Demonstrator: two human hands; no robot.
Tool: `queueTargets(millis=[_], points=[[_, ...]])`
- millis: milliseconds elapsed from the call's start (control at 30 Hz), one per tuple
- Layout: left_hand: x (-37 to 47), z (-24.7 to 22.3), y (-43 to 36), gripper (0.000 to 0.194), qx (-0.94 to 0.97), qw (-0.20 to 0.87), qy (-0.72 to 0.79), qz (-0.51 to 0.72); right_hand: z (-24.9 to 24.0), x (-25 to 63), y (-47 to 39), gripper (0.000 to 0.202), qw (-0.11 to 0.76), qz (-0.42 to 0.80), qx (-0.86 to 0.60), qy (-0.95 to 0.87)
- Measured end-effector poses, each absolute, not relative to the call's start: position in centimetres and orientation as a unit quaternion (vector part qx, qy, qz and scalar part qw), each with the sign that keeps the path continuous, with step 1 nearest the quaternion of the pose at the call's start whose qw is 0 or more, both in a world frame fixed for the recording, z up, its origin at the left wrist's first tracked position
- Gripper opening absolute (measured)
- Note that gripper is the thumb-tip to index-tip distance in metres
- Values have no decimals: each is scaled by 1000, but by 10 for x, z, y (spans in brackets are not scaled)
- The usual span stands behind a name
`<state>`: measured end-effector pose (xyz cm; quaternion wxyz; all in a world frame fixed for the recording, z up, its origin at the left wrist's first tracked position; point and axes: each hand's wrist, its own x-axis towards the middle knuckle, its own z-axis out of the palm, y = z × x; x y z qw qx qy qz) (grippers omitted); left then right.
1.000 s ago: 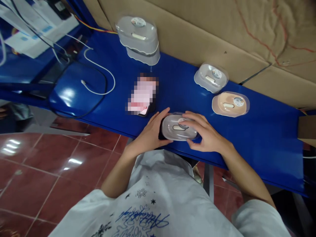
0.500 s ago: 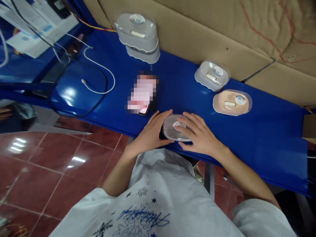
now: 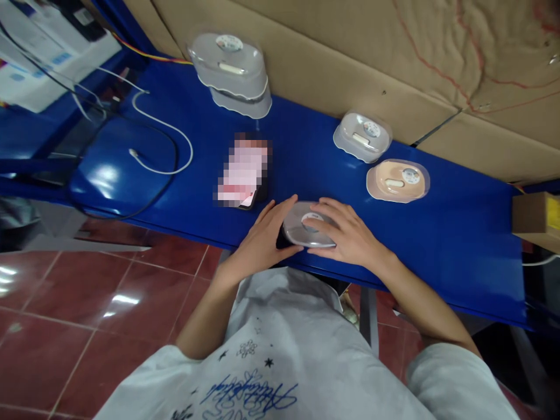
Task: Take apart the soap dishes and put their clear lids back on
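An oval plastic box (image 3: 295, 229) with a clear lid and a round white label stands near the front edge of the blue table. My left hand (image 3: 265, 236) cups its left end, thumb along the near side and fingers around the far side. Over the right end lies my right hand (image 3: 347, 233), its fingers across the lid and its thumb at the near rim. Both hands grip the box between them. The box's lower part is largely hidden from above.
A phone (image 3: 242, 172) on a dark support stands left of the hands. A stacked grey box (image 3: 231, 73), a smaller grey box (image 3: 362, 137) and a peach box (image 3: 397, 181) sit farther back. Cables (image 3: 184, 157) lie at left; a cardboard box (image 3: 531, 219) is at the right end.
The head view has shifted a little, sliding the scene leftward. My right thumb has come in closer to the near rim of the oval box; both hands remain on it.
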<state>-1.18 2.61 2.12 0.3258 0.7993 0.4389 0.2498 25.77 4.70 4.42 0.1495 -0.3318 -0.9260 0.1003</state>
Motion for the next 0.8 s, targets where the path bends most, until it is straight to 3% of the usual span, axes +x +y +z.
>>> queueTargets(millis=[200,367,533,600,733,800], points=[[-12,18,24,91,753,365,459,298,41,264,74,66,156,18,-433,-888],[-12,22,24,76,759,357,463,289,47,251,116,67,144,52,-439,-885],[-12,24,23,62,762,357,464,276,67,267,185,58,195,45,-478,-855],[-13,22,23,58,764,354,464,274,74,283,208,59,158,34,-528,-834],[-13,18,25,54,765,345,469,275,78,307,225,93,19,51,-592,-804],[-13,17,25,53,768,339,468,275,76,308,220,96,3,32,-596,-802]])
